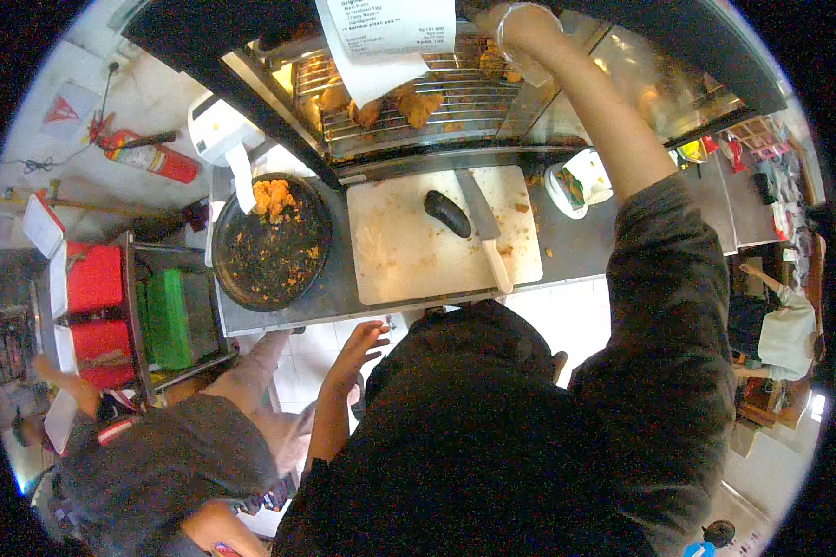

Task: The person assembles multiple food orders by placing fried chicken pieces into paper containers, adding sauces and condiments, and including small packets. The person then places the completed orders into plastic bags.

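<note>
At the far left a red fire extinguisher is lying on the floor, with red and white boxes stacked below it beside a green crate. A round dark pan is sitting on the steel counter, holding crumbs and a few pieces of fried chicken at its top edge. The left hand is hanging open, fingers spread, just below the counter edge and touching nothing. A white cutting board is lying next, carrying a dark eggplant and a cleaver just beside it. A paper slip is hanging over the wire rack of fried pieces. The right hand, in a clear glove, is reaching up into that rack; whether it is gripping anything cannot be told.
</note>
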The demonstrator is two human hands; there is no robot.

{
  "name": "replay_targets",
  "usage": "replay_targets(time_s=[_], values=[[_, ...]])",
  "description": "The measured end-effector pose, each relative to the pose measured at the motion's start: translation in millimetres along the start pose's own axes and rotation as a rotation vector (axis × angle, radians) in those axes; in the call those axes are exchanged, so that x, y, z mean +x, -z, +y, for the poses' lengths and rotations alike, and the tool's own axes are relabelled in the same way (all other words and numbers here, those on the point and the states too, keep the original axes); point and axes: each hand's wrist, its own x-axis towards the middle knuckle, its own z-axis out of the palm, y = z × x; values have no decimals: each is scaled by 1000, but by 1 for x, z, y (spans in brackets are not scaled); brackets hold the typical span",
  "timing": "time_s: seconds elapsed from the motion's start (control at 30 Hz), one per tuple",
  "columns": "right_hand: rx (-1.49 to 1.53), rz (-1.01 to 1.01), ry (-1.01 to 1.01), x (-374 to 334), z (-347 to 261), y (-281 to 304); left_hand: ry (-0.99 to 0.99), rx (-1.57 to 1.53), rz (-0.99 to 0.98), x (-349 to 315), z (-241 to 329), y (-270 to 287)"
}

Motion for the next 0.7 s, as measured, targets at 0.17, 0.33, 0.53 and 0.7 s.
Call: replay_targets(time_s=[0.17, 0.33, 0.53, 0.7], values=[[33, -274, -168, 0, 2, 15, 57, 1, 139, -2, -26, 12], [54, 132, 73, -2, -3, -4, 5, -62, 206, 8, -30, 10], [-144, 57, 30, -37, -19, 17, 19, -64, 226, 12, -35, 6], [-55, 34, 17, -33, -16, 13, 69, -4, 249, 15, -48, 9]])
